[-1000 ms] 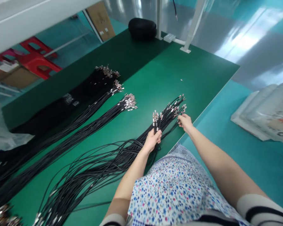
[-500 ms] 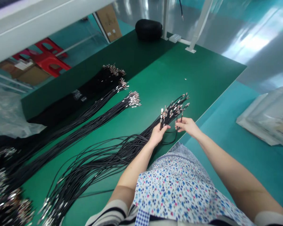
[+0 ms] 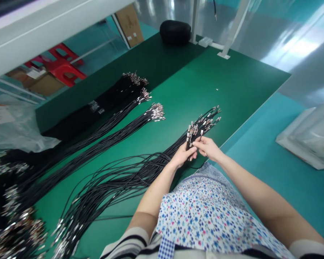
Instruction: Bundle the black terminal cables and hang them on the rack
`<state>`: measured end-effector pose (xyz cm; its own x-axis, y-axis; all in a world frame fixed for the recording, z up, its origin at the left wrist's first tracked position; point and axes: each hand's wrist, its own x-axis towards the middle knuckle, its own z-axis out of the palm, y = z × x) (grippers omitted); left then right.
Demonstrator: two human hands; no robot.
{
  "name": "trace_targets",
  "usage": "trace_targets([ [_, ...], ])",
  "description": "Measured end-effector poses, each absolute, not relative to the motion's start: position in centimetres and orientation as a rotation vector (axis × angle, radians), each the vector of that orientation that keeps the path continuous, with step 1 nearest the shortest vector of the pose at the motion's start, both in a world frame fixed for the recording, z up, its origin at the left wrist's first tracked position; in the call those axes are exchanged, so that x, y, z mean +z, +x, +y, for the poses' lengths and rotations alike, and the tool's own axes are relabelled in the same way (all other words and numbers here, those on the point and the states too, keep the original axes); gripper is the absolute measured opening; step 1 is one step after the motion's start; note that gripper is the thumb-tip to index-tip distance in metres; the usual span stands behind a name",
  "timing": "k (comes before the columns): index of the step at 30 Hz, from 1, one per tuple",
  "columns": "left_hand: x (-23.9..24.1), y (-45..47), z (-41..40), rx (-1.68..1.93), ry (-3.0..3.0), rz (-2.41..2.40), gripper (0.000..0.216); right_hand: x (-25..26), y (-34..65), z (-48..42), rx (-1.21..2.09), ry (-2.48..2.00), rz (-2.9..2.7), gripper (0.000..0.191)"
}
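Black cables (image 3: 118, 180) with metal terminals (image 3: 209, 117) lie fanned across the near part of the green tabletop (image 3: 205, 79), their far ends converging at its near edge, just ahead of us. Our left hand (image 3: 181, 157) stands a small bunch (image 3: 189, 135) of them upright, the grip closed around the cords just below the terminals. Our right hand (image 3: 208, 148) meets it from the right, the grip narrowed to a thumb-and-forefinger pinch on a single cable (image 3: 201, 133) that touches the bunch. We judge the step to be adding one cable to the bunch. It goes best if the terminal is brought level with the others before the left grip takes it in, and if the cord is drawn clear of the loose fan so that it drags no neighbours along.

Further left, two long bundles (image 3: 110, 133) lie parallel with their ends aligned, beside a darker stack (image 3: 116, 93). Heaped ends (image 3: 18, 230) crowd the lower left corner, blurred. A clear plastic bag (image 3: 18, 133) rests at the left edge. A black pouch (image 3: 175, 31) sits at the far end beside white frame posts (image 3: 233, 28), and one small metal piece (image 3: 217, 89) lies alone. Beyond the tabletop we see a teal floor (image 3: 272, 172), red stools (image 3: 62, 63), a cardboard box (image 3: 129, 21) and pale flat packets (image 3: 307, 140).
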<state>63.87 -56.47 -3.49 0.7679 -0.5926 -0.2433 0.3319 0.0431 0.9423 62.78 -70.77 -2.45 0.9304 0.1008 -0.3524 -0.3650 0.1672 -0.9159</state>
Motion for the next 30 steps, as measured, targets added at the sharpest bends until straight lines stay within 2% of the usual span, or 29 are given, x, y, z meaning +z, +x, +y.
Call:
trace_targets([
  [7,-3.1,63.0,-55.8,-0.986,1.268,-0.245,0.030,-3.5,63.0,-72.4,-0.011,-1.269,0.468,0.038],
  [11,-2.8,63.2,-55.4,-0.853,1.208,-0.153,0.029,-6.7,64.2,-75.3,-0.281,-1.290,0.727,0.038],
  [17,-2.1,65.1,-54.5,-0.729,1.093,-0.034,0.029,-10.3,68.5,-76.6,-0.059,-1.537,0.887,0.033],
  [23,-2.6,65.6,-55.2,-0.752,1.133,0.010,0.033,-10.1,71.0,-76.6,-0.009,-1.616,0.896,0.027],
  [30,-2.6,66.2,-55.0,-0.688,1.121,0.088,0.035,-10.5,69.4,-76.9,0.081,-1.665,0.935,0.034],
])
